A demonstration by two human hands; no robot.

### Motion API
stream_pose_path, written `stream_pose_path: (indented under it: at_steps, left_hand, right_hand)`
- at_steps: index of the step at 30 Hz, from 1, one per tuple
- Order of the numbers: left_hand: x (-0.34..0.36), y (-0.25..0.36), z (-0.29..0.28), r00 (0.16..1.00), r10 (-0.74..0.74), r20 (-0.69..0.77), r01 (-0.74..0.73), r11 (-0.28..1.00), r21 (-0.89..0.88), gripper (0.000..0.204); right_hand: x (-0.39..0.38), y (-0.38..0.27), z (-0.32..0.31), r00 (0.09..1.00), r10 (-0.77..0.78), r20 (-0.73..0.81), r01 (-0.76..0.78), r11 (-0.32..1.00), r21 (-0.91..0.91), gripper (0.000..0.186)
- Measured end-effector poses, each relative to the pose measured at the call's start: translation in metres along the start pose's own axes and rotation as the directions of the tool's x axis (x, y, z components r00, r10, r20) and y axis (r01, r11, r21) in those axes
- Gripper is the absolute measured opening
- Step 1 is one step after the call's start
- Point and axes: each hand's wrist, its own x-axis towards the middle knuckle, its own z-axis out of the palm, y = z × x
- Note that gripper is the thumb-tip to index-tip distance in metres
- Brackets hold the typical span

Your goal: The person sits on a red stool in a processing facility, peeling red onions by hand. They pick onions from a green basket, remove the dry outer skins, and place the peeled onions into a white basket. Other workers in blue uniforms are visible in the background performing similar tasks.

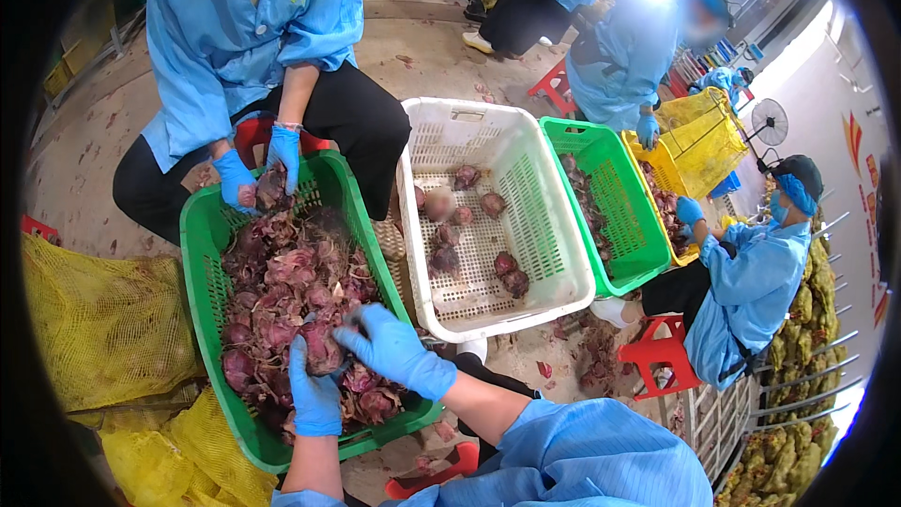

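Note:
My left hand, in a blue glove, holds a red onion from below, over the near end of a green crate. The gloved fingers of my right hand are closed at the onion's right side, slightly blurred. Around and under it lie many red onions with dry roots and loose skins, filling the crate. At the crate's far end, a co-worker's gloved hands hold another onion. To the right stands a white crate with several onions on its bottom.
Yellow mesh sacks lie left of the green crate. Beyond the white crate, another green crate and a yellow crate hold onions, with co-workers beside them. A red stool is at the right. Onion skins litter the floor.

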Motion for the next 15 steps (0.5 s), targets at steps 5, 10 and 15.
stream_pose_path:
  at_steps: [5, 10, 15]
  left_hand:
    - [-0.01, 0.008, 0.018, 0.919, 0.377, 0.116, -0.388, 0.812, 0.435, 0.045]
    - [-0.018, 0.017, 0.032, 0.925, 0.359, 0.121, -0.376, 0.826, 0.421, 0.049]
    - [-0.017, 0.018, 0.036, 0.934, 0.342, 0.104, -0.354, 0.843, 0.406, 0.048]
  right_hand:
    - [0.001, -0.005, 0.003, 0.732, 0.26, 0.629, -0.525, 0.804, 0.279, 0.047]
    - [-0.001, -0.008, 0.003, 0.704, 0.164, 0.691, -0.651, 0.537, 0.536, 0.038]
    - [0.003, -0.014, -0.004, 0.696, 0.17, 0.698, -0.681, 0.465, 0.566, 0.031]
